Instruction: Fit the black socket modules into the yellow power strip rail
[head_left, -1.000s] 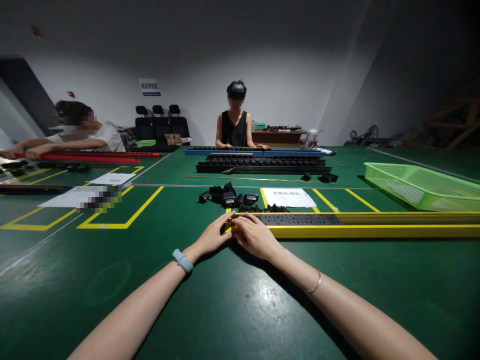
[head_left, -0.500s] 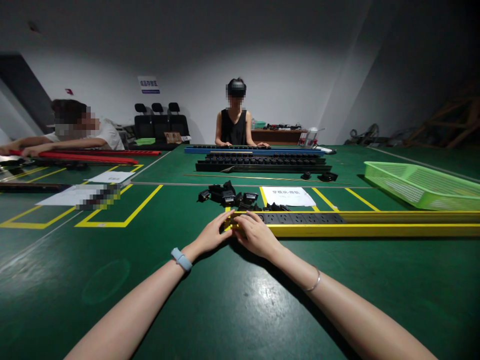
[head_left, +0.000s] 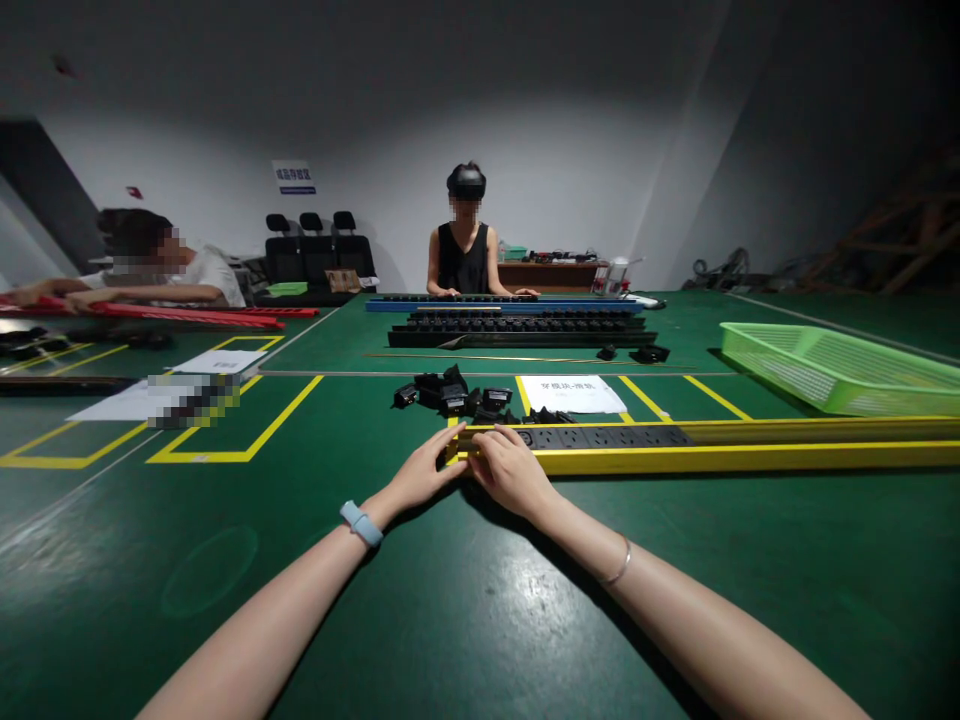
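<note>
A long yellow rail [head_left: 750, 458] lies across the green table and carries a row of black socket modules [head_left: 600, 437] near its left end. My left hand [head_left: 420, 475] grips that end of the rail, thumb above and fingers at its side. My right hand [head_left: 514, 475] lies over the rail just to the right, touching my left hand. Its fingers are bent down onto the channel, and what is under them is hidden. A heap of loose black modules [head_left: 454, 392] sits just beyond the rail's end, next to a white paper sheet [head_left: 574, 393].
A green plastic basket [head_left: 832, 368] stands at the right. Across the table a person works at a blue rail [head_left: 502, 304] and black strips [head_left: 525, 330]. Another person at the far left leans over red rails [head_left: 187, 315]. Yellow tape boxes and papers [head_left: 217, 361] mark the left side.
Both hands stay at the rail's left end with hardly any movement. The view has shifted slightly.
</note>
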